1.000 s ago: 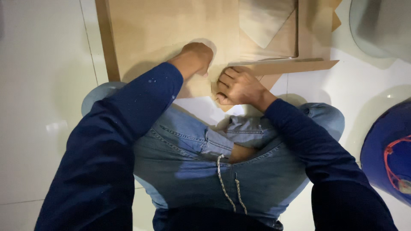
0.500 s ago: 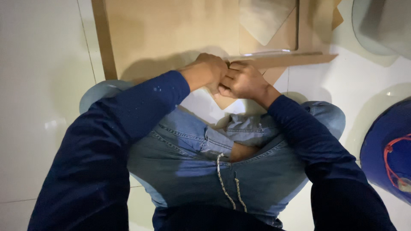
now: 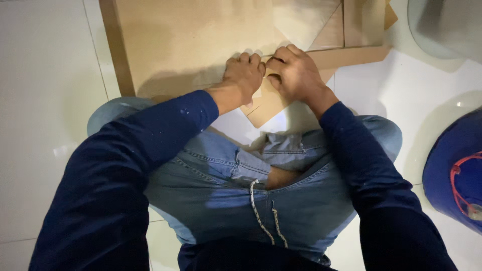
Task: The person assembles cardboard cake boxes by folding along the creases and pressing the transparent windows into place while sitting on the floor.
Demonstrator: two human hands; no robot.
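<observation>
Hands now side by side at the near edge of the large flat light-brown cardboard sheet [image 3: 196,45], which lies on the white tiled floor [image 3: 45,100] in front of the crouching person. A second ago the left hand [image 3: 244,75] lay further left and apart from the right hand [image 3: 293,73]; since then it has closed in until the knuckles almost touch, so both hands look to be working one spot on the edge. Left grip: fingers curled down, pressing on the sheet's edge; whether anything is pinched beneath, I cannot tell. Right grip: clenched, fingertips tucked under at the narrow cardboard strip [image 3: 351,55] that runs right from the hands; actual hold not visible. A small angular cardboard offcut [image 3: 268,105] pokes out below the wrists. Round blue container [image 3: 454,175] stands well apart at right.
</observation>
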